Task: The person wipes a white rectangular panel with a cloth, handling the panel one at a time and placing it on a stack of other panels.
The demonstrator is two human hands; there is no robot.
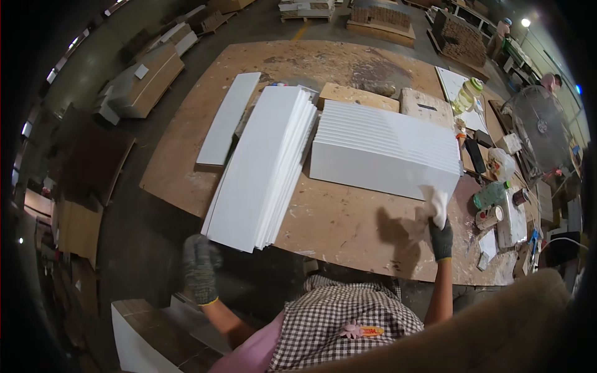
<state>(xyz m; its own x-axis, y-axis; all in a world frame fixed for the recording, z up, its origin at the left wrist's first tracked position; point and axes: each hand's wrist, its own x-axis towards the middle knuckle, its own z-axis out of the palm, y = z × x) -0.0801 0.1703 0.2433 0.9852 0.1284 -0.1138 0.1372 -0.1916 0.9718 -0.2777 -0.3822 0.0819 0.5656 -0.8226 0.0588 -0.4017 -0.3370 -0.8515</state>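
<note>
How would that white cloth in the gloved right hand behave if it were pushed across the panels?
The white cloth looks soft and crumpled, so it would probably fold and bunch. It seems light, gripped in the right hand alone. Over the stack of white panels it should likely glide easily.

At the bottom centre of the frame the person wears a shirt (345,317) in a small brown-and-white check, with a pink apron (255,351) over its lower left part. A small pink flower-shaped ornament (350,329) with an orange tag sits on the chest. The left hand (200,268) wears a speckled grey knit glove with a yellow cuff edge; the right hand (441,239) wears a darker grey glove. Both forearms are bare.
</note>
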